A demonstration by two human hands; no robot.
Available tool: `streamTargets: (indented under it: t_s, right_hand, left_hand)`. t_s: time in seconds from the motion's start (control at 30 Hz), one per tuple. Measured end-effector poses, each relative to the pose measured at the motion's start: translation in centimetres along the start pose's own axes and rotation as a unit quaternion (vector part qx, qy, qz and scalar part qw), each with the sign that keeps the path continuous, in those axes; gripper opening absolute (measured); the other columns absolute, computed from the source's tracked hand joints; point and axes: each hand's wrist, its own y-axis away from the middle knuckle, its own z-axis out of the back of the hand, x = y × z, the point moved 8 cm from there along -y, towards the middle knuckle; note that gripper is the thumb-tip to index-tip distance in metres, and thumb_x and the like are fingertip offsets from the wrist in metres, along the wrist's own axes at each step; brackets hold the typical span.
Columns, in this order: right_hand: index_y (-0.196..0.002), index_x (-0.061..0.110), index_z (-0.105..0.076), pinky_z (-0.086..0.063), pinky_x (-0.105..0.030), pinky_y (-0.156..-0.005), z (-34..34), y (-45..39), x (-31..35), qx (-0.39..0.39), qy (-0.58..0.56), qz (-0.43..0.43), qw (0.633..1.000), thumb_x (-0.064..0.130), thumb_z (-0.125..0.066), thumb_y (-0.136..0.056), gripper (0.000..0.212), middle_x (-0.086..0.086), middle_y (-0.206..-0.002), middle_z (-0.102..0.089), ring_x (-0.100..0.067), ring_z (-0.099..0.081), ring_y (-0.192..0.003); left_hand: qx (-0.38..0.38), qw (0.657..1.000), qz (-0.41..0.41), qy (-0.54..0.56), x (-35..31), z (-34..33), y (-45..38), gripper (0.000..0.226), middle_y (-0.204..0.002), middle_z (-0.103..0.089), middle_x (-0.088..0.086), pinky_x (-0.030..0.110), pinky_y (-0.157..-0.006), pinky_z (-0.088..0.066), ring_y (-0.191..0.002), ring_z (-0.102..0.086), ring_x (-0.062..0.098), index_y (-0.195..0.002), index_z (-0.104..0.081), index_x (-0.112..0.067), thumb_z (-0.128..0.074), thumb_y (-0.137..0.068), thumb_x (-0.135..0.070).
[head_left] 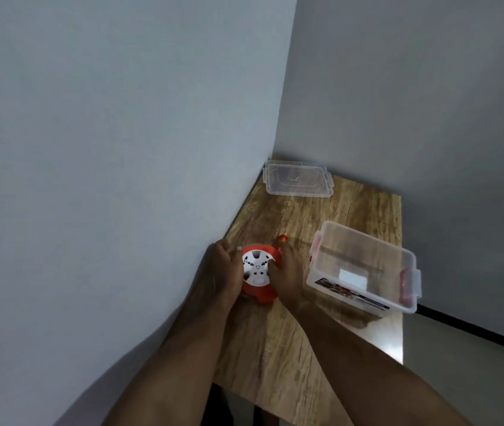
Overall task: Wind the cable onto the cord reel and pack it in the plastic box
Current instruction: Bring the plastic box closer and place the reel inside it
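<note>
The round red-and-white plastic cord reel (258,276) is being gripped between the left hand (223,272) and right hand (287,273) at nine o'clock of the clear plastic box (364,265), and is best being kept level for lifting.

Location type: a plain indoor room, most likely domestic; no feature fixes it further. Evidence: a narrow wood-grain laminate worktop (321,216) is set into a corner formed by two bare, pale grey painted walls (121,118). To the right of the worktop, a dark skirting strip (475,330) runs along the base of the wall. No signage or equipment is visible on the walls.
</note>
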Motion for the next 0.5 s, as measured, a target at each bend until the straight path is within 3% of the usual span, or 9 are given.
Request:
streamTargets:
  t_s: [0.1, 0.23, 0.37, 0.5]
  right_hand:
    - [-0.147, 0.015, -0.043, -0.041, -0.046, -0.109, -0.9, -0.3, -1.4, 0.018, 0.009, -0.054, 0.998, 0.020, -0.058, -0.094, 0.055, -0.012, -0.141, -0.051, -0.031, -0.046, -0.132]
    - [-0.147, 0.012, -0.044, -0.045, -0.037, -0.104, -1.5, -0.5, -1.1, 0.028, -0.009, -0.057, 0.998, 0.023, -0.061, -0.096, 0.055, -0.012, -0.136, -0.057, -0.028, -0.055, -0.125]
    - [-0.146, 0.019, -0.045, -0.049, -0.052, -0.103, -2.0, -1.1, -1.8, 0.025, -0.027, -0.081, 0.996, 0.030, -0.065, -0.090, 0.061, -0.009, -0.138, -0.056, -0.029, -0.054, -0.127]
    - [-0.145, 0.018, -0.048, -0.044, -0.035, -0.100, -1.8, -1.4, -0.7, 0.026, -0.025, -0.069, 0.997, 0.026, -0.069, -0.089, 0.060, -0.012, -0.139, -0.048, -0.029, -0.051, -0.126]
  left_hand:
    - [0.008, 1.000, 0.000, -0.024, 0.7, 0.0, 0.3, 0.036, -0.121, -0.059, 0.004, 0.036, -0.089, -0.057, -0.110, -0.061, 0.022, -0.125, -0.056, -0.014, -0.063, -0.093, -0.028]
    - [0.015, 0.998, -0.001, -0.057, 0.6, -0.4, 0.9, 0.029, -0.115, -0.053, -0.002, 0.012, -0.069, -0.044, -0.103, -0.054, 0.012, -0.126, -0.055, -0.010, -0.059, -0.099, -0.020]
    - [0.001, 1.000, 0.001, -0.021, 1.1, -0.8, 0.5, 0.024, -0.113, -0.058, 0.001, 0.026, -0.079, -0.054, -0.107, -0.063, 0.021, -0.121, -0.057, -0.013, -0.060, -0.097, -0.017]
    - [-0.027, 1.000, -0.002, -0.009, 1.5, -0.4, 0.0, 0.022, -0.113, -0.063, 0.003, 0.023, -0.078, -0.050, -0.101, -0.061, 0.015, -0.118, -0.060, -0.011, -0.060, -0.097, -0.016]
